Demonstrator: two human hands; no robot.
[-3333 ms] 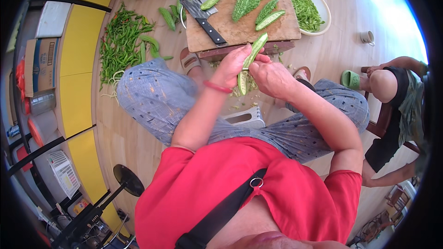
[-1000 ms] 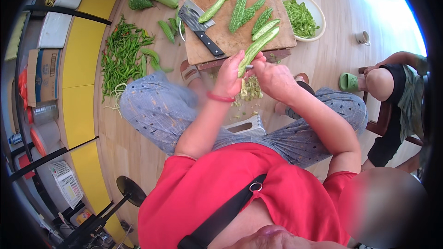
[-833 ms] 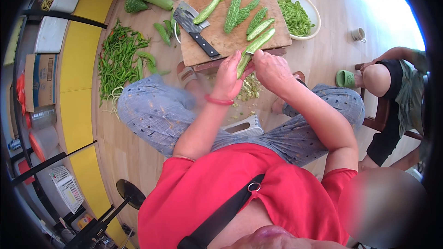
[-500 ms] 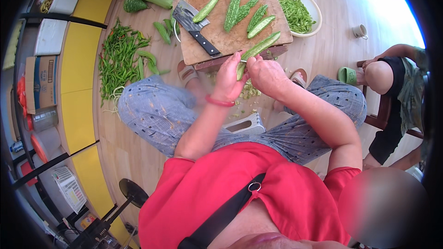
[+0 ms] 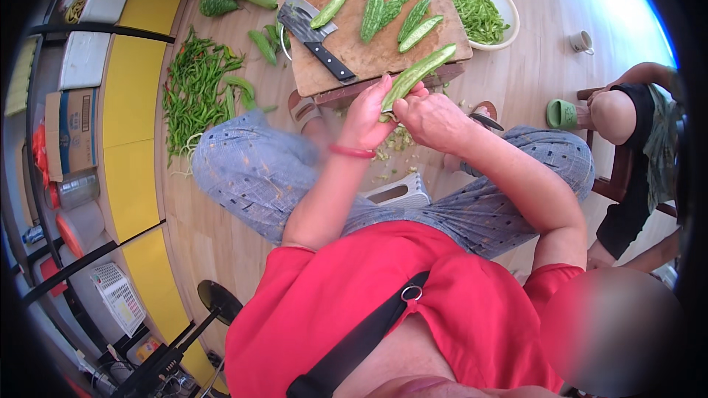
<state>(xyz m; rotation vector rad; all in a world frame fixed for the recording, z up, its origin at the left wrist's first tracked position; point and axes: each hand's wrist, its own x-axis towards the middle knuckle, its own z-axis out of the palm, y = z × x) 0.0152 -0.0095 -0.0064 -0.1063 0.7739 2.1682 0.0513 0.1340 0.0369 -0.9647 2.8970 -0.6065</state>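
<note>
Gripping a split bitter melon [image 5: 424, 71]

Held near the chopping board [image 5: 369, 55] in a curled left hand [image 5: 366, 110], against a metal tool [image 5: 388, 110] in a closed right hand [image 5: 431, 119]. Likely light, firm, slippery inside; best cupped from beneath.

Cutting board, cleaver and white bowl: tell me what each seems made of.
Cutting board: apparently wood, matte, with a brown, blotchy surface. Cleaver: likely steel blade, greyish with some sheen; black handle, perhaps plastic. White bowl: probably plastic, with a smooth, pale wall.
</note>
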